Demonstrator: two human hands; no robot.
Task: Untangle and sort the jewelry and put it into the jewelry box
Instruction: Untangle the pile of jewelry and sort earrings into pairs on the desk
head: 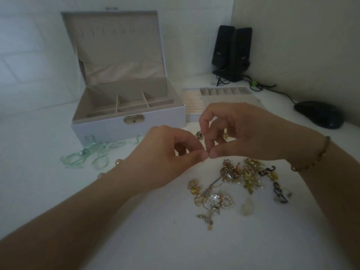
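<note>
A white jewelry box stands open at the back left, its beige compartments bare. Its removable tray lies to the right of it. A tangled pile of gold and pearl jewelry lies on the white table in front of me. My left hand and my right hand meet just above the pile, fingertips together, pinching something too small to make out. A small ring-like piece lies behind the fingers. A pale green ribbon necklace lies before the box.
Two black speakers with cables stand in the back right corner. A black computer mouse lies at the right edge. Pearl beads sit by my left wrist. A bracelet is on my right wrist.
</note>
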